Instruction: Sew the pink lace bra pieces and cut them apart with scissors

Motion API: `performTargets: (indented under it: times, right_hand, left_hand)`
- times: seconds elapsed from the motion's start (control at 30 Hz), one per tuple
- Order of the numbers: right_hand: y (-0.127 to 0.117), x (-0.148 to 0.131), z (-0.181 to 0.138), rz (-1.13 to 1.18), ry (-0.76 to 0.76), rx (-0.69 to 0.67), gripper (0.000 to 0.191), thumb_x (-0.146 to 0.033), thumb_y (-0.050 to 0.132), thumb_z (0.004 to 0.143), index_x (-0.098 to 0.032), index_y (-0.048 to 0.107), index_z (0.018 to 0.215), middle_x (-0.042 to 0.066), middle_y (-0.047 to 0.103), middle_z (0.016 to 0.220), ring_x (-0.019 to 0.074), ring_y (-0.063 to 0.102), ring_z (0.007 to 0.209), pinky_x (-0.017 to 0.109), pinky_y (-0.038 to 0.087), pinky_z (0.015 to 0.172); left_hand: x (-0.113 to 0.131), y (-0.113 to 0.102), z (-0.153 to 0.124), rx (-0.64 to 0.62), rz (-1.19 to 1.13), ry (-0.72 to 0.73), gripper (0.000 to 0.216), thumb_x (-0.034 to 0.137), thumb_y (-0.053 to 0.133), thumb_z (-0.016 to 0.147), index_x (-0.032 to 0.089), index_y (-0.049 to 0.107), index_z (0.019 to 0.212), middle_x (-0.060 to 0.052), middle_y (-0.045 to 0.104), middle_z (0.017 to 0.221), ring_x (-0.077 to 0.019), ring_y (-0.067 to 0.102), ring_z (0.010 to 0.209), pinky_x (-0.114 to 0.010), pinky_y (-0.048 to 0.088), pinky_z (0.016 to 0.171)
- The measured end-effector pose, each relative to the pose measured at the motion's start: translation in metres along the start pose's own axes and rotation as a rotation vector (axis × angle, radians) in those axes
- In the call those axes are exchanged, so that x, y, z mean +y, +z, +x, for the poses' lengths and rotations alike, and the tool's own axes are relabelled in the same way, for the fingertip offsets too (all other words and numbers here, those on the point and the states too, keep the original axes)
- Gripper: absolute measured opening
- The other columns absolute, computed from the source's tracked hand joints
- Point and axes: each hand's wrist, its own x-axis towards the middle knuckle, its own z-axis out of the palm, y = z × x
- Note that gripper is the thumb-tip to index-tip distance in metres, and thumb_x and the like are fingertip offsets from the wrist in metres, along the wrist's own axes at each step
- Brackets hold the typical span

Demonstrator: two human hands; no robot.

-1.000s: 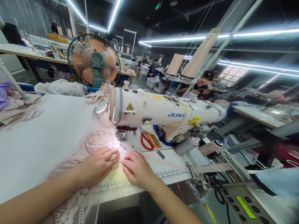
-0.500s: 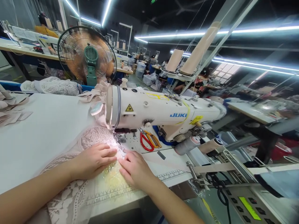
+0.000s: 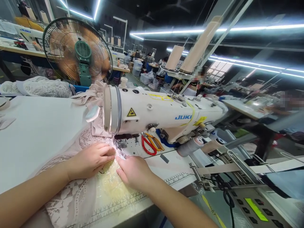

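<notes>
Pale pink lace fabric [image 3: 68, 199] runs from the table's front edge up to the needle area of a white sewing machine [image 3: 147, 107]. My left hand [image 3: 92, 160] is closed on the fabric, fingers together and bent, just left of the presser foot [image 3: 120, 144]. Against it, my right hand [image 3: 134, 172] pinches the fabric edge in front of the foot, with its index finger and thumb near the left fingertips. The fingertips partly hide the gripped edge. A beige strip [image 3: 98, 129] lies over the lace beside the machine head.
Red-handled scissors [image 3: 148, 145] and a yellow-handled tool [image 3: 155, 142] lie on the machine bed. Thread cones [image 3: 192, 145] stand at right. Behind are a large fan [image 3: 80, 52] and bundled lace [image 3: 45, 87]. A printed ruler [image 3: 118, 207] runs along the front edge.
The view has shifted slightly. The lace has fed a little away from me under the machine head, and the beige strip now covers more of it. Both hands stay on the fabric.
</notes>
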Motion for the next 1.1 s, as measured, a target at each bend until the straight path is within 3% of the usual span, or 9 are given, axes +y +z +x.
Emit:
performTargets:
  times: [0.13,0.33,0.57,0.77,0.9,1.1]
  right_hand:
    - [0.006,0.000,0.001,0.018,-0.003,-0.014,0.044,-0.035,0.048,0.093,-0.016,0.054,0.133,0.012,0.072,0.088,0.0282,0.068,0.081,0.034,0.045,0.059]
    - [0.033,0.011,-0.007,0.136,-0.132,0.177,0.036,-0.032,0.046,0.093,-0.016,0.061,0.121,0.010,0.073,0.088,0.0288,0.064,0.096,0.036,0.047,0.076]
    - [0.044,0.016,-0.008,0.159,-0.181,0.319,0.023,-0.028,0.050,0.088,-0.017,0.065,0.101,0.005,0.068,0.070,0.0222,0.059,0.070,0.032,0.041,0.066]
    - [0.048,0.017,-0.007,0.181,-0.201,0.389,0.024,-0.025,0.047,0.089,-0.017,0.065,0.104,0.003,0.065,0.065,0.0199,0.056,0.065,0.032,0.044,0.078]
    - [0.048,0.017,-0.007,0.197,-0.196,0.396,0.023,-0.025,0.045,0.089,-0.018,0.066,0.099,0.003,0.065,0.065,0.0197,0.055,0.063,0.031,0.045,0.076]
    - [0.050,0.017,-0.007,0.213,-0.223,0.500,0.029,-0.025,0.044,0.090,-0.016,0.068,0.105,0.003,0.065,0.064,0.0193,0.055,0.061,0.031,0.047,0.074]
  left_hand:
    - [-0.001,0.000,-0.001,-0.041,-0.039,-0.004,0.036,0.008,0.043,0.092,0.017,0.059,0.123,-0.015,0.066,0.107,-0.0263,0.062,0.092,-0.040,0.053,0.077]
    - [-0.008,0.001,-0.005,-0.056,-0.034,0.020,0.038,0.004,0.043,0.090,0.018,0.060,0.121,-0.015,0.066,0.114,-0.0287,0.062,0.099,-0.043,0.053,0.081]
    - [-0.012,0.004,-0.006,-0.063,-0.022,0.024,0.038,0.004,0.042,0.090,0.019,0.060,0.119,-0.013,0.066,0.117,-0.0277,0.062,0.101,-0.043,0.053,0.084]
    - [-0.020,0.004,-0.005,-0.065,-0.024,0.027,0.040,0.003,0.041,0.089,0.019,0.061,0.119,-0.013,0.066,0.117,-0.0279,0.062,0.101,-0.043,0.052,0.085]
    - [-0.029,0.003,-0.003,-0.044,-0.037,0.008,0.043,0.001,0.042,0.087,0.022,0.061,0.119,-0.013,0.066,0.118,-0.0268,0.062,0.100,-0.040,0.051,0.084]
    - [-0.037,-0.001,0.002,-0.041,-0.005,-0.040,0.041,0.005,0.040,0.089,0.023,0.065,0.115,-0.008,0.068,0.092,-0.0203,0.061,0.074,-0.030,0.046,0.071]
